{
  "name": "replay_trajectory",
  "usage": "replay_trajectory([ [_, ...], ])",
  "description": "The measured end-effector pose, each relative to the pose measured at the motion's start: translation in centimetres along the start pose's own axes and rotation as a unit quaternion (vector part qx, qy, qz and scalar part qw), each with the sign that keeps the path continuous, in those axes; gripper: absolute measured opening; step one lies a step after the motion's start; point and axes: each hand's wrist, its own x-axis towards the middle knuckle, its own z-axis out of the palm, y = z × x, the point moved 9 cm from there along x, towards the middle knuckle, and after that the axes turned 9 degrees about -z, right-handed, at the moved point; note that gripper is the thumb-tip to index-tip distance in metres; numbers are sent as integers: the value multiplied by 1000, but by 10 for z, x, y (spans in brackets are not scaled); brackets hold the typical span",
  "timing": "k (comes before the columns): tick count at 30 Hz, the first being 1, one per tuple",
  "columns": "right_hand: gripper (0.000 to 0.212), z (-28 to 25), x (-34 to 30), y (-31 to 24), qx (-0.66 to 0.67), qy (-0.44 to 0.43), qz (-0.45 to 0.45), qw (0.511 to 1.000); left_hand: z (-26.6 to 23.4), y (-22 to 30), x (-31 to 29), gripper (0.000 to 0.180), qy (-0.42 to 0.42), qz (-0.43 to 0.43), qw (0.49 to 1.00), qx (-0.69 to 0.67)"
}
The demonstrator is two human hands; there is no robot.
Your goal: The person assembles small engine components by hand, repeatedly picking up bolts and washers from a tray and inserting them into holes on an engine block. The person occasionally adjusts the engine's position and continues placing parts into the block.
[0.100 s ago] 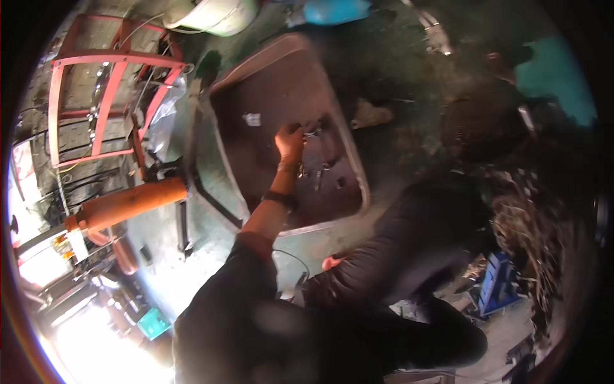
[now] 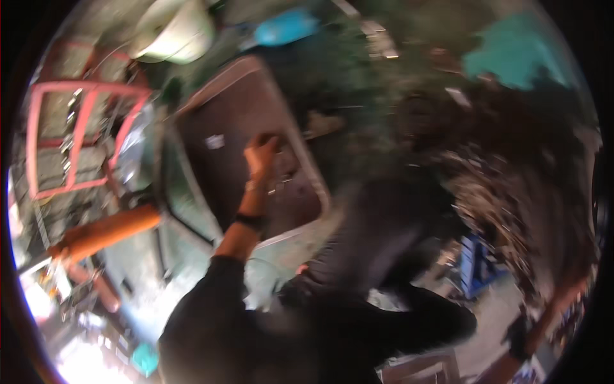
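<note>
My left arm reaches forward into a large brown rectangular tray (image 2: 211, 185) on the floor. Inside it, my left hand (image 2: 261, 153) is closed, fingers curled downward; blur hides what they grip, if anything. Small metal pieces (image 2: 276, 187), too smeared to name, lie just below that hand. To its left on the tray bottom is a small whitish scrap (image 2: 215, 141). At the lower right rim, my right forearm with a dark band comes into view, and my right hand (image 2: 572, 291) is too smeared to show its fingers.
An orange cylinder (image 2: 112, 233) and a red metal frame (image 2: 77, 137) stand left of the tray. Beyond it are a pale bucket (image 2: 182, 38) and a blue container (image 2: 286, 27). A blue metal stand (image 2: 472, 265) and a tangled brownish heap (image 2: 492, 205) are at right.
The whole view has swung, shifting the tray and floor things leftward. My right forearm has come into view at the lower right. My left hand remains in the tray.
</note>
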Motion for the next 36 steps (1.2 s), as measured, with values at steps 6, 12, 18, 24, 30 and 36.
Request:
replay_trajectory([
  [6, 26, -23, -1, -24, 257, 163, 119, 945, 82, 189, -149, 14, -273, 110, 896, -333],
  [12, 26, -88, 4, -52, 421, 228, 102, 872, 126, 316, -332, 30, -504, 237, 790, -256],
  [18, 31, -123, -25, -102, 606, 81, -67, 789, 178, 321, -459, 47, -693, 206, 667, -181],
  [24, 24, -113, -61, -83, 606, 1, -62, 793, 213, 304, -507, 49, -749, 152, 641, -78],
  [30, 18, -107, -78, -59, 654, 49, -54, 753, 226, 310, -528, 50, -777, 111, 615, -76],
  [36, 13, -99, -76, -41, 631, 62, -44, 772, 231, 324, -533, 42, -760, 115, 628, -120],
])
